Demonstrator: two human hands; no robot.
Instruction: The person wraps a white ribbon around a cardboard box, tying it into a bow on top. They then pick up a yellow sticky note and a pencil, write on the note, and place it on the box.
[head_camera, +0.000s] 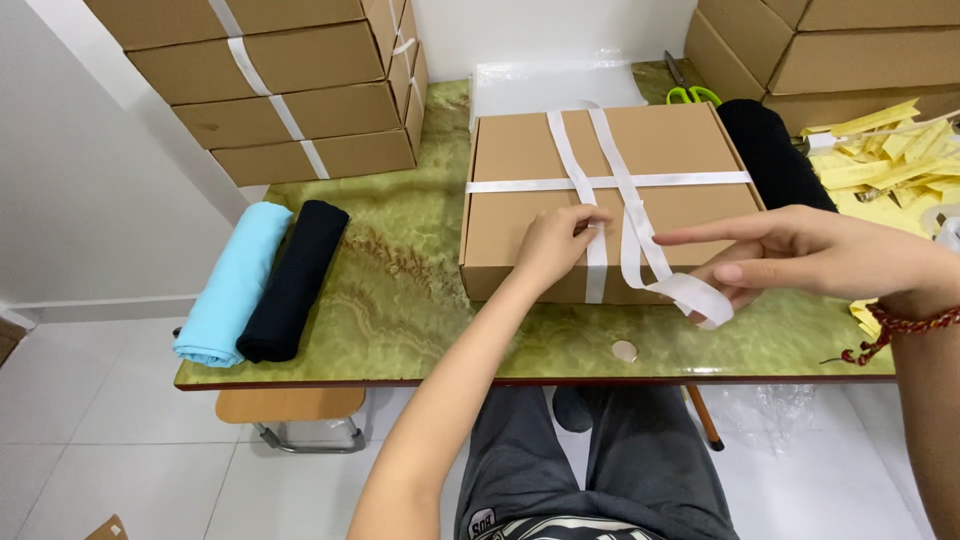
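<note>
A green marbled table top (400, 300) with a dark red edge stands on a white tiled floor (120, 450) against a white wall (90, 170). Near its middle lies a flat cardboard box (520, 150) crossed by white ribbon (610, 181). The left hand (555, 240) is closed in a pinch on the ribbon at the box's near edge. The right hand (800, 255) is half open, forefinger stretched out, its lower fingers holding a loose ribbon end (695, 295) that curls off the box front.

A light blue fabric roll (230, 285) and a black fabric roll (292, 280) lie side by side at the table's left. A small round disc (624, 351) sits near the front edge.

Stacked ribbon-tied boxes (290, 90) at the back left and plain boxes (840, 50) at the back right are cut off by the frame. Green-handled scissors (685, 90) are partly hidden behind the box. A black cylinder (775, 155) lies just beside the box's right side; what it is cannot be told. Yellow paper strips (890, 150) run off the right edge.
</note>
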